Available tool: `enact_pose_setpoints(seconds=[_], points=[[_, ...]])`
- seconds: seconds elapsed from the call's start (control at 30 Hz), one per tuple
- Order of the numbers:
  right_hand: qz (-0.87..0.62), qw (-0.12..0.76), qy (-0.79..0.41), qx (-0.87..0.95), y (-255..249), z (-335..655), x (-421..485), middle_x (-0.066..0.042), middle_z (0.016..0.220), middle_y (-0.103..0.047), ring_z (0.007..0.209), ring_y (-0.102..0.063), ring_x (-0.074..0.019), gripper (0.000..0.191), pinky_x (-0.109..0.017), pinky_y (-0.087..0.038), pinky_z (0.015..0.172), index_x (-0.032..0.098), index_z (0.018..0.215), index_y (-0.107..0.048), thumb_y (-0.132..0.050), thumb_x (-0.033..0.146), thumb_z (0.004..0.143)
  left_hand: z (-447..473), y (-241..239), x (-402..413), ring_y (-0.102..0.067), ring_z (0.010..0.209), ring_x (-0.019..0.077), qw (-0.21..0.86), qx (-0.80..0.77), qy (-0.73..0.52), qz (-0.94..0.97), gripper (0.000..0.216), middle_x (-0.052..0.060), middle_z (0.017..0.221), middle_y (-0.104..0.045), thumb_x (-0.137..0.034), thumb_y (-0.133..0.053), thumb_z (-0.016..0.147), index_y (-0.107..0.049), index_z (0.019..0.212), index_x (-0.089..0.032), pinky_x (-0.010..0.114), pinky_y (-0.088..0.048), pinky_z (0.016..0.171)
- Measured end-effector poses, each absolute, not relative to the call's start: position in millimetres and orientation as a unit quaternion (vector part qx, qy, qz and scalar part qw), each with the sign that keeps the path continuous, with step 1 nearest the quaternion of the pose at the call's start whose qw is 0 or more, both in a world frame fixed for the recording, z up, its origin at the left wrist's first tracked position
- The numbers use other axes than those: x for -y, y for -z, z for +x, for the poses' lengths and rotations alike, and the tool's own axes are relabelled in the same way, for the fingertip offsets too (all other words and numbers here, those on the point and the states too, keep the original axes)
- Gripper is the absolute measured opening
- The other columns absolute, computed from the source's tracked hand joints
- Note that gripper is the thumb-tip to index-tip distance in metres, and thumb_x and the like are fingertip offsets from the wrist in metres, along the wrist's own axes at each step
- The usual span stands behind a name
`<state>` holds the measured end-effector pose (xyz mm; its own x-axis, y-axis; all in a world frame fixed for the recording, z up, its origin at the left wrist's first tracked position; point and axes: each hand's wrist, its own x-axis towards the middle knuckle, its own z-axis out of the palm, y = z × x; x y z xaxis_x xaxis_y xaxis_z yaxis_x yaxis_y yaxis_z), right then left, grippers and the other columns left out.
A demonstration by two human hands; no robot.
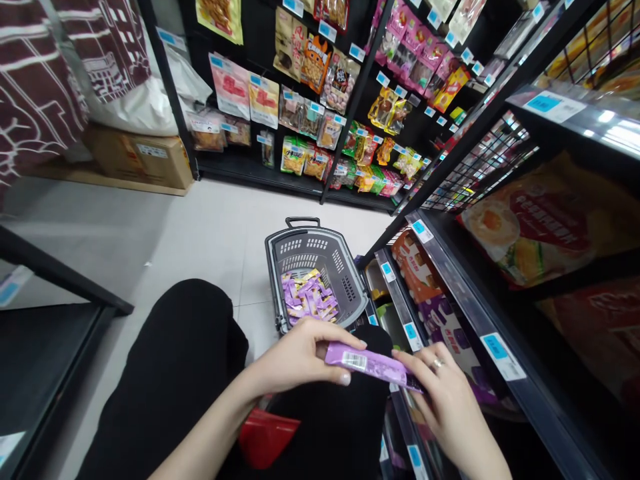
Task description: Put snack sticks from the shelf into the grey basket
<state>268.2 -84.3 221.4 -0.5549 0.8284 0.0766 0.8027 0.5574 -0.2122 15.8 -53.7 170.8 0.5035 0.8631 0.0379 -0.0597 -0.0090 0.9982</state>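
Note:
A slim purple snack packet (373, 365) with a white barcode label stretches between my two hands above my right knee. My left hand (313, 353) pinches its left end between thumb and fingers. At the other end, my right hand (437, 383), with a ring on one finger, grips the packet's dark tip. Just beyond the hands stands a grey shopping basket (353, 263) on the floor. Several similar purple and yellow packets (310, 297) lie heaped in its bottom.
Black shelving (470, 293) with price tags and bagged goods runs close along my right. Hanging snack bags (315, 63) fill the rack ahead. A cardboard box (143, 157) sits at the far left, a black shelf (45, 360) nearer. Something red (267, 437) rests by my lap.

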Motion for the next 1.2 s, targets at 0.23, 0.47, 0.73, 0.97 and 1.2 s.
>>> enact_pose_setpoints(seconds=[0.23, 0.47, 0.73, 0.97, 1.2], points=[[-0.465, 0.133, -0.038, 0.875, -213, 272, 83, -0.008, 0.094, -0.059, 0.086, -0.055, -0.0238, 0.045, -0.039, -0.050, 0.073, 0.025, 0.123, -0.052, -0.056, 0.017, 0.079, 25, -166, 53, -0.061, 0.057, 0.0124, 0.724, -0.332, -0.361, 0.485, 0.034, 0.003, 0.079, -0.068, -0.026, -0.072, 0.064, -0.067, 0.096, -0.016, 0.027, -0.052, 0.057], [-0.531, 0.321, -0.222, 0.752, -207, 290, 83, -0.010, 0.116, -0.059, 0.104, -0.058, -0.0268, 0.041, -0.040, -0.052, 0.083, 0.025, 0.114, -0.060, -0.067, 0.030, 0.074, 27, -169, 49, -0.064, 0.085, 0.0215, 0.648, -0.366, -0.435, 0.507, 0.021, 0.007, 0.100, -0.069, -0.020, -0.068, 0.065, -0.072, 0.086, -0.019, 0.033, -0.053, 0.073], [-0.598, 0.516, -0.370, 0.490, -171, 281, 97, -0.005, 0.077, -0.070, 0.062, -0.069, -0.0221, 0.025, -0.035, -0.059, 0.061, 0.019, 0.092, -0.067, -0.073, 0.027, 0.069, 36, -159, 49, -0.066, 0.079, 0.0193, 0.663, -0.358, -0.497, 0.430, 0.018, 0.010, 0.117, -0.062, -0.021, -0.070, 0.065, -0.073, 0.082, -0.015, 0.031, -0.058, 0.063], [-0.563, 0.502, -0.410, 0.512, -175, 268, 97, -0.003, 0.072, -0.065, 0.060, -0.067, -0.0194, 0.016, -0.033, -0.057, 0.061, 0.018, 0.081, -0.064, -0.070, 0.029, 0.072, 29, -159, 48, -0.059, 0.044, 0.0077, 0.642, -0.392, -0.491, 0.439, 0.006, 0.011, 0.117, -0.062, -0.018, -0.067, 0.065, -0.071, 0.066, -0.013, 0.027, -0.056, 0.052], [-0.604, 0.495, -0.340, 0.525, -171, 252, 86, 0.005, 0.059, -0.045, 0.049, -0.047, -0.0089, 0.032, -0.022, -0.042, 0.048, 0.018, 0.058, -0.043, -0.069, 0.031, 0.073, 33, -163, 49, -0.062, 0.098, 0.0259, 0.593, -0.401, -0.481, 0.507, 0.005, 0.012, 0.113, -0.064, -0.019, -0.069, 0.061, -0.069, 0.064, -0.015, 0.036, -0.052, 0.079]])
